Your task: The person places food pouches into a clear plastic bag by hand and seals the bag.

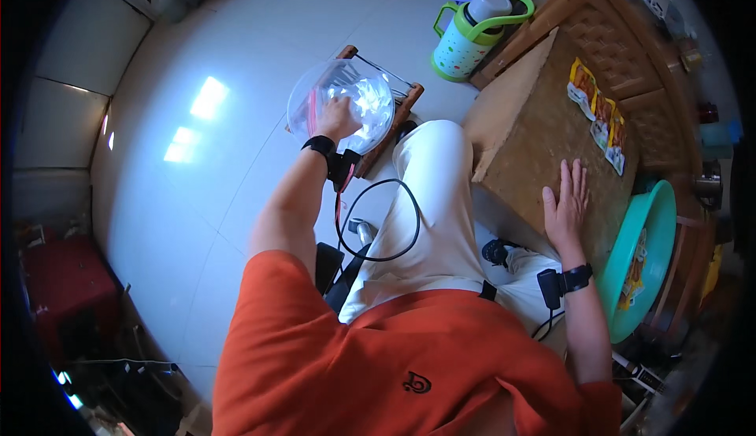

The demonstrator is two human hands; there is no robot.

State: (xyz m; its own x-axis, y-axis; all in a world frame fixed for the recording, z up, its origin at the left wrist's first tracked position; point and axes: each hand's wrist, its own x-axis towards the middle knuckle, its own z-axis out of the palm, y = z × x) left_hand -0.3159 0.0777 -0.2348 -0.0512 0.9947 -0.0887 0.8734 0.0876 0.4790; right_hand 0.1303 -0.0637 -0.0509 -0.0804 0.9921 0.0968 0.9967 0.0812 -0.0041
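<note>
My left hand point(338, 118) reaches into a clear plastic basin point(301, 96) that rests on a wooden folding stool point(390, 135). Shiny clear and silvery plastic packaging point(369, 102) lies in the basin by my fingers; whether they grip any of it cannot be made out. My right hand point(568, 203) lies flat, palm down, on the brown top of a box-like wooden table point(531, 170). Beyond its fingertips, several yellow and white snack packets point(598, 116) lie in a row on that top. More packets point(635, 273) are inside a green plastic basin point(655, 223) right of my right forearm.
A green-handled thermos flask point(466, 43) stands on the tiled floor beside carved wooden furniture point(608, 40). A black cable point(418, 214) loops from my left wrist over my leg. A red box point(74, 282) is at far left.
</note>
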